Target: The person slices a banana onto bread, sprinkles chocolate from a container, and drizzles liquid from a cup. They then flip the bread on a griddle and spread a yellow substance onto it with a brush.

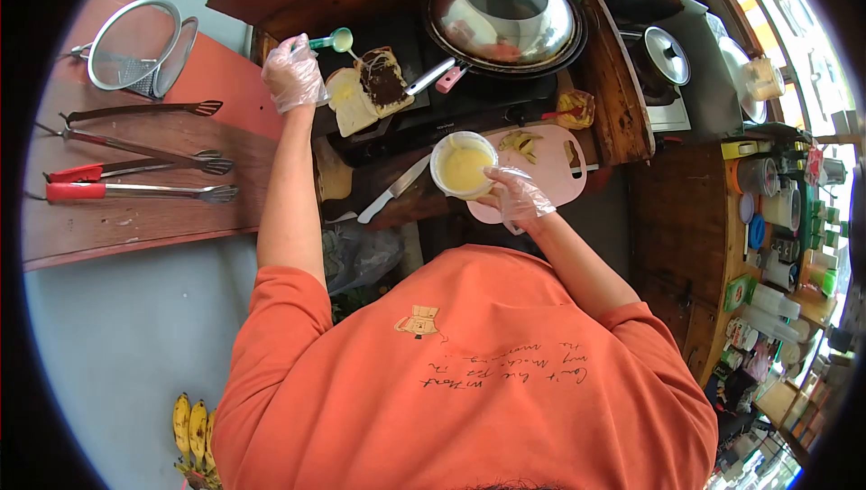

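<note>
In a clear plastic glove, my left hand (295,75) is closed around the handle of a teal measuring spoon (342,40). Pale cream fills its bowl, and a thin light strand trails from it toward the bread. Below the spoon lie two slices side by side: a bread slice (353,109) with a pale yellow patch, and another slice (386,84) covered in dark brown spread. My right hand (519,194), also gloved, grips the rim of a white tub (465,166) of pale yellow cream, held above the pink cutting board (564,185).
A lidded pan (505,16) sits on the black stove (451,115). Near the board are a knife (394,189), peels (520,144) and a yellow packet (575,109). Tongs (144,190) and strainers (135,43) hang at the left; bananas (197,427) are at lower left.
</note>
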Tool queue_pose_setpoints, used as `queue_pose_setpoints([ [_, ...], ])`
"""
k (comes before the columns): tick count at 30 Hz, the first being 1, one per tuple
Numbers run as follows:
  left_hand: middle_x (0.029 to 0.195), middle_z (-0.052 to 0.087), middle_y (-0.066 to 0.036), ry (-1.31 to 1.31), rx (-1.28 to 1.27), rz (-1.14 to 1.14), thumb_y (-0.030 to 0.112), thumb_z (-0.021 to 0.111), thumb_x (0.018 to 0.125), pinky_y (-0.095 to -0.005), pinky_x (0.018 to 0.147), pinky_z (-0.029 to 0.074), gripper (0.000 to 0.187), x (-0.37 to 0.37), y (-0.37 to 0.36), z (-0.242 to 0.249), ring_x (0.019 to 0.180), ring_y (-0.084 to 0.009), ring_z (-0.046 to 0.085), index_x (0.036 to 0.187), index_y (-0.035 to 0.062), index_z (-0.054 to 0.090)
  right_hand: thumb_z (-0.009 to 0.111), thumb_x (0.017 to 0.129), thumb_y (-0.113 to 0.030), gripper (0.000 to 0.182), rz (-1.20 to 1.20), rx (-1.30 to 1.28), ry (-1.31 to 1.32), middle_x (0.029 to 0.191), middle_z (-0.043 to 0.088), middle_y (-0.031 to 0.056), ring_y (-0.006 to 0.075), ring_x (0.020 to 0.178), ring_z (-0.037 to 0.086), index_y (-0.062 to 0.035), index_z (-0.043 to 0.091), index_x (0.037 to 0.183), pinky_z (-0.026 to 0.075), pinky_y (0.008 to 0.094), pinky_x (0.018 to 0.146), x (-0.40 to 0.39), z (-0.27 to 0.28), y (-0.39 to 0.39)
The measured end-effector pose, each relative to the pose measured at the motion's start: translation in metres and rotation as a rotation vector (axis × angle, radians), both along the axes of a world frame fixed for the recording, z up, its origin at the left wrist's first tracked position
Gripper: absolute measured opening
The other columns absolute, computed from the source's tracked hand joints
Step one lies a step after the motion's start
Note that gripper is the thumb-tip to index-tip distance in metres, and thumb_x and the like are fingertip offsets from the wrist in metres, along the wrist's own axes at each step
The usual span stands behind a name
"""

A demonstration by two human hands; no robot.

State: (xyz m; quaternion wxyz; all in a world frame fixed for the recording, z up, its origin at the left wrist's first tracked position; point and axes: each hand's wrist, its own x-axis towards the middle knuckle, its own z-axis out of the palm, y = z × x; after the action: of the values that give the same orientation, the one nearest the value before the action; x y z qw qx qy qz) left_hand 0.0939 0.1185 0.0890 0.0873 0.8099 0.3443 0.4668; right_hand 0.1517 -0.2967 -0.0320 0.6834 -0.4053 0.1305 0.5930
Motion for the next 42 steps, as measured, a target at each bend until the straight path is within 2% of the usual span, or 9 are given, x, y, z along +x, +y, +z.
queue_pose_setpoints([
  [5, 0.068, 0.068, -0.013, -0.010, 0.031, -0.046, 0.024, 0.074, 0.086, -0.0414, 0.061, 0.051, 0.018, 0.003, -0.013, 0.001, 0.062, -0.0287, 0.066, 0.085, 0.0071, 0.078, 0.073, 0.087, -0.025, 0.056, -0.068, -0.041, -0.023, 0.131, 0.057, 0.0218, 0.0364, 0.120, 0.062, 0.0005, 0.050, 0.130, 0.052, 0.0380, 0.098, 0.002, 0.004, -0.012],
  [8, 0.064, 0.067, -0.010, -0.042, -0.032, -0.110, 0.025, 0.072, 0.087, -0.0386, 0.060, 0.051, 0.018, 0.008, -0.021, 0.002, 0.062, -0.0261, 0.066, 0.086, 0.0077, 0.077, 0.072, 0.086, -0.025, 0.058, -0.076, -0.043, -0.063, 0.134, 0.054, 0.0230, 0.0375, 0.121, 0.060, 0.0008, 0.048, 0.132, 0.051, 0.0387, 0.101, 0.003, -0.003, -0.016],
  [14, 0.066, 0.068, -0.011, -0.087, -0.104, -0.073, 0.023, 0.072, 0.087, -0.0395, 0.060, 0.051, 0.016, -0.002, -0.018, -0.002, 0.062, -0.0261, 0.067, 0.087, 0.0074, 0.077, 0.071, 0.086, -0.028, 0.064, -0.069, -0.083, -0.033, 0.138, 0.049, 0.0259, 0.0385, 0.123, 0.058, 0.0033, 0.044, 0.134, 0.047, 0.0387, 0.106, 0.000, -0.009, -0.024],
  [17, 0.068, 0.068, -0.012, -0.041, 0.006, -0.081, 0.022, 0.072, 0.087, -0.0402, 0.060, 0.051, 0.016, -0.005, -0.013, -0.008, 0.063, -0.0273, 0.067, 0.088, 0.0072, 0.077, 0.071, 0.086, -0.028, 0.064, -0.084, -0.061, -0.071, 0.138, 0.049, 0.0268, 0.0377, 0.123, 0.059, 0.0047, 0.043, 0.133, 0.048, 0.0382, 0.106, -0.003, 0.000, -0.023],
  [18, 0.070, 0.069, -0.013, -0.030, -0.058, -0.092, 0.023, 0.072, 0.088, -0.0409, 0.061, 0.051, 0.016, -0.004, -0.024, 0.001, 0.065, -0.0290, 0.067, 0.088, 0.0080, 0.077, 0.071, 0.086, -0.028, 0.064, -0.084, -0.061, -0.070, 0.138, 0.049, 0.0268, 0.0377, 0.123, 0.059, 0.0047, 0.043, 0.133, 0.048, 0.0382, 0.106, -0.003, 0.000, -0.023],
  [23, 0.069, 0.068, -0.012, 0.024, -0.017, -0.084, 0.026, 0.072, 0.088, -0.0432, 0.063, 0.051, 0.017, 0.001, -0.038, 0.010, 0.067, -0.0303, 0.067, 0.086, 0.0098, 0.077, 0.069, 0.087, -0.024, 0.060, -0.091, -0.067, 0.012, 0.132, 0.053, 0.0265, 0.0361, 0.120, 0.061, 0.0067, 0.043, 0.131, 0.051, 0.0375, 0.104, -0.002, -0.011, -0.023],
  [33, 0.074, 0.069, -0.015, 0.026, 0.029, -0.060, 0.024, 0.072, 0.087, -0.0447, 0.064, 0.052, 0.015, -0.014, -0.037, 0.005, 0.069, -0.0341, 0.067, 0.087, 0.0099, 0.077, 0.068, 0.089, -0.023, 0.056, -0.101, -0.025, -0.008, 0.130, 0.053, 0.0252, 0.0354, 0.119, 0.061, 0.0074, 0.043, 0.129, 0.049, 0.0375, 0.107, -0.004, -0.005, -0.029],
  [35, 0.064, 0.068, -0.010, 0.062, 0.131, -0.092, 0.022, 0.072, 0.090, -0.0366, 0.057, 0.051, 0.016, -0.011, -0.042, 0.004, 0.059, -0.0228, 0.067, 0.088, 0.0060, 0.077, 0.068, 0.088, -0.023, 0.057, -0.108, -0.066, 0.008, 0.132, 0.051, 0.0252, 0.0353, 0.120, 0.061, 0.0076, 0.042, 0.130, 0.048, 0.0383, 0.108, -0.005, -0.007, -0.030],
  [42, 0.064, 0.068, -0.010, 0.060, 0.114, -0.096, 0.023, 0.071, 0.091, -0.0378, 0.058, 0.051, 0.017, -0.014, -0.051, 0.006, 0.060, -0.0239, 0.067, 0.088, 0.0069, 0.076, 0.069, 0.087, -0.022, 0.059, -0.109, -0.148, 0.042, 0.140, 0.043, 0.0237, 0.0362, 0.125, 0.057, 0.0067, 0.042, 0.130, 0.046, 0.0405, 0.110, -0.008, 0.014, -0.029],
])
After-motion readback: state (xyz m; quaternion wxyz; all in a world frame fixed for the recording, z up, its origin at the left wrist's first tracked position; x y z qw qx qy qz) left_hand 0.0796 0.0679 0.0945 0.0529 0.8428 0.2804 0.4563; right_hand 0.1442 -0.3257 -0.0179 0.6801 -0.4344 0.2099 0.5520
